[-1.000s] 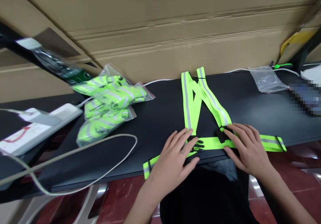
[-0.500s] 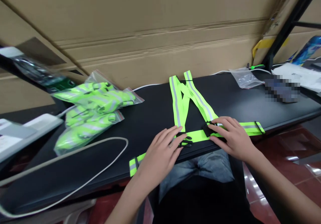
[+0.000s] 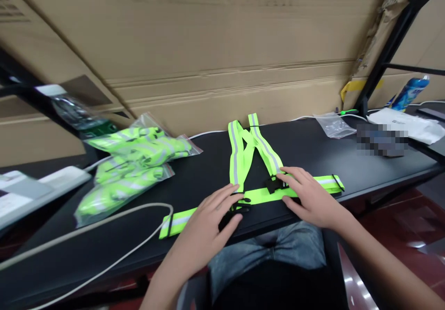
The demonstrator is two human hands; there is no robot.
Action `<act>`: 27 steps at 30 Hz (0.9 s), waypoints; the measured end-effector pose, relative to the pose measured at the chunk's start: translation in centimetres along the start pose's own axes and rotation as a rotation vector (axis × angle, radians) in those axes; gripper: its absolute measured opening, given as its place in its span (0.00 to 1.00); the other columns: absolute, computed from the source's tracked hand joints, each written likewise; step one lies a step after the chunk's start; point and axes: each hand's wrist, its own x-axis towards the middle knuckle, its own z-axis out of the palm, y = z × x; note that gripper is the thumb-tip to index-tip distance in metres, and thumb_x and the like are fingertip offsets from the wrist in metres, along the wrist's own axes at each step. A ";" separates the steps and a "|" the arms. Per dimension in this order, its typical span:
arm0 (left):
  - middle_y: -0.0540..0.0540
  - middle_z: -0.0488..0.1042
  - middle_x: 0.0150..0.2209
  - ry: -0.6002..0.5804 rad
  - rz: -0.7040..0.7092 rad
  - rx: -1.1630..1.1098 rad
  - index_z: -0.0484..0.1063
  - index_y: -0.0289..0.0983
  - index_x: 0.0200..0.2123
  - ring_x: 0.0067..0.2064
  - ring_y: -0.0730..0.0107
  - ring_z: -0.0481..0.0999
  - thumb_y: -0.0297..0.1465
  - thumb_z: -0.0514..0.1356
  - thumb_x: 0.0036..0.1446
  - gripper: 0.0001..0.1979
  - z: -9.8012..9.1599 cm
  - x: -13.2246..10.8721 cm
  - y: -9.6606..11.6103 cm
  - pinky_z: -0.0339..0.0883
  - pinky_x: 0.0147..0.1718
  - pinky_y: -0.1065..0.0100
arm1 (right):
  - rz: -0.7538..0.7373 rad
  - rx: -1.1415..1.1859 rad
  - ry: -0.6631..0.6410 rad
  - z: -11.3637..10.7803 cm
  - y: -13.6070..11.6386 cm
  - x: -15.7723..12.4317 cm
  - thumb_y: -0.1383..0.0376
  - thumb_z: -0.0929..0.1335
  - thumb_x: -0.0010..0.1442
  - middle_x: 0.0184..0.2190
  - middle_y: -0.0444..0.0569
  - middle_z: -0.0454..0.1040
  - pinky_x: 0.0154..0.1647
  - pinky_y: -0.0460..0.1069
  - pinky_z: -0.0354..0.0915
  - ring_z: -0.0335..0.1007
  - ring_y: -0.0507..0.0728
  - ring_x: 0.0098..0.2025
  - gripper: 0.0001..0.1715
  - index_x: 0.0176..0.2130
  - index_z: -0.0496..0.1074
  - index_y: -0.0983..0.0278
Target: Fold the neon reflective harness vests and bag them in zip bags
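Note:
A neon-yellow reflective harness with grey stripes lies spread on a black table, its two shoulder straps crossing toward the back. Its waist belt runs along the front edge. My left hand rests over the belt's left part, thumb apart from the fingers, beside a black pronged buckle half. By the black socket half of the buckle, my right hand lies on the belt with its fingers loosely apart. The two buckle halves are separate.
Bagged yellow harnesses are piled at the left, near a clear bottle. A white cable loops across the front left. An empty plastic bag, a blurred-out object and white packaging lie at the right. Cardboard stands behind.
Both hands have loosened: the left thumb has moved away from its fingers and the right fingers have come off the socket buckle half. The view has shifted slightly; the harness still lies flat.

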 end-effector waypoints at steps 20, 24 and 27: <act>0.45 0.67 0.49 0.053 -0.179 -0.203 0.66 0.43 0.60 0.53 0.59 0.69 0.39 0.56 0.67 0.20 -0.8 -0.7 1.6 0.66 0.53 0.58 | 0.027 -0.032 -0.059 0.3 0.2 -0.1 0.60 0.59 0.71 0.54 0.58 0.69 0.56 0.64 0.63 0.62 0.65 0.56 0.22 0.58 0.68 0.65; 0.46 0.68 0.44 -0.045 -0.171 -0.159 0.65 0.45 0.63 0.51 0.57 0.67 0.43 0.59 0.65 0.26 -1.1 0.3 1.6 0.64 0.54 0.55 | 0.057 0.013 -0.076 0.2 0.0 0.2 0.55 0.59 0.71 0.53 0.56 0.69 0.55 0.64 0.63 0.62 0.65 0.55 0.23 0.59 0.69 0.60; 0.46 0.68 0.43 -0.082 -0.144 -0.179 0.68 0.45 0.61 0.51 0.58 0.66 0.44 0.57 0.66 0.22 -1.6 1.2 1.9 0.63 0.55 0.55 | 0.052 -0.002 -0.083 0.3 0.0 0.4 0.54 0.59 0.71 0.51 0.56 0.68 0.54 0.64 0.62 0.62 0.65 0.54 0.24 0.60 0.69 0.58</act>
